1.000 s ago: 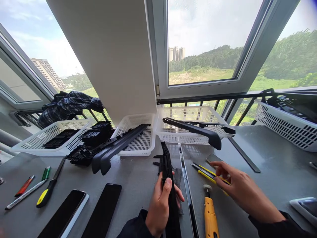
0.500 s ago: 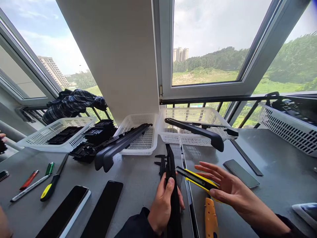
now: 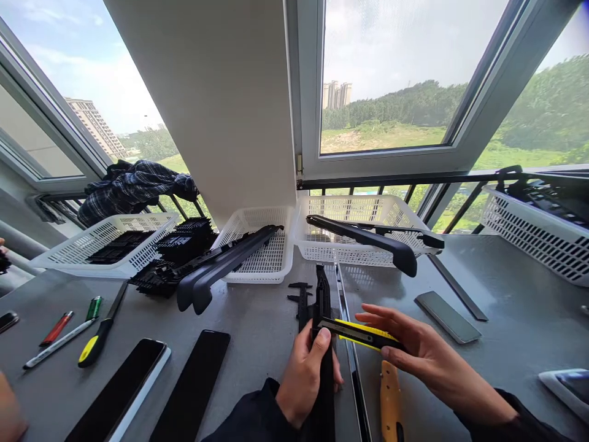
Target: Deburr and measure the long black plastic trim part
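My left hand (image 3: 304,374) is wrapped round a long black plastic strip (image 3: 323,301) that points away from me over the grey table (image 3: 257,325). My right hand (image 3: 427,359) grips a yellow and black utility knife (image 3: 361,333) between thumb and fingers, its tip right next to the strip by my left thumb. A black caliper (image 3: 301,301) lies just left of the strip. A second yellow-handled knife (image 3: 390,402) lies on the table below my right hand.
White mesh baskets (image 3: 368,212) with long black parts line the back edge. Black clips (image 3: 179,252) are heaped at left. Phones (image 3: 124,390), a screwdriver (image 3: 94,347) and pens (image 3: 57,341) lie at left. A grey slab (image 3: 446,316) lies right. Another person's hand (image 3: 9,414) shows at bottom left.
My right hand picked the yellow knife up off the table and carried it left to the black strip. My left hand kept its hold on the strip.
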Demonstrator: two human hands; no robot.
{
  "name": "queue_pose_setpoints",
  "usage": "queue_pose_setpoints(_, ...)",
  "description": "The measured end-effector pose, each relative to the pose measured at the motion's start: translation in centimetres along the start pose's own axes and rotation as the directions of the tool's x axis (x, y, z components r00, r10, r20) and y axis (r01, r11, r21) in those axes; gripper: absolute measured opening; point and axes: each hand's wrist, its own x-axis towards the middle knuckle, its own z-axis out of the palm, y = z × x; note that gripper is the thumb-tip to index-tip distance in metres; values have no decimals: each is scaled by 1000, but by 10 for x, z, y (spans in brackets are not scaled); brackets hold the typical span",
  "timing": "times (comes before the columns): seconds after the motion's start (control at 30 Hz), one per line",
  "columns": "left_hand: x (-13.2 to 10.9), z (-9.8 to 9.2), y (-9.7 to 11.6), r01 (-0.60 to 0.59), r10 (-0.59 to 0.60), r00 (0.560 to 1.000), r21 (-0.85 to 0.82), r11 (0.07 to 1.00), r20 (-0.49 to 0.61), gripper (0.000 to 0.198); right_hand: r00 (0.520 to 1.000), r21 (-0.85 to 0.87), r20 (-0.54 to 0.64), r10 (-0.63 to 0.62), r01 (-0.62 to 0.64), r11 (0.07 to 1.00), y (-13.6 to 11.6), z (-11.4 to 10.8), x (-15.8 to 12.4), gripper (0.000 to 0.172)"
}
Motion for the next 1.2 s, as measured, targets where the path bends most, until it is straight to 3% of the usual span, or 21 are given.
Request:
queue_pose_setpoints(0.13,1,-1,0,27,-27,999,-4,1000,-18,64,1000,-180,-10,10,-12,984,-5,2,-1,49)
queue_pose_setpoints(0.3,1,-5,3,-29,29,1000,5,1000,6,50,999,-350,-43,-7,-9,937,-12,9,-2,44)
queue_pose_setpoints(0.47,1,-6,5,-40,40,999,13,999,2,42,1000,-365,-1,18,-18,931,-10,12,-3,52)
queue_pose_setpoints(0.63,-2,-5,11,-44,44,999,-13,999,1,40,1000,-444,-10,28,-30,896,-16,13,-5,45)
queue_pose_setpoints(0.8,-3,-6,11,-60,61,998,-36,998,26,35,996,-553,-80,-39,-12,833,-22,13,-4,41)
queue_pose_setpoints(1.2,-1,-5,8,-17,21,998,-64,998,57,38,978,-578,-151,-143,30,816,-16,6,-8,37)
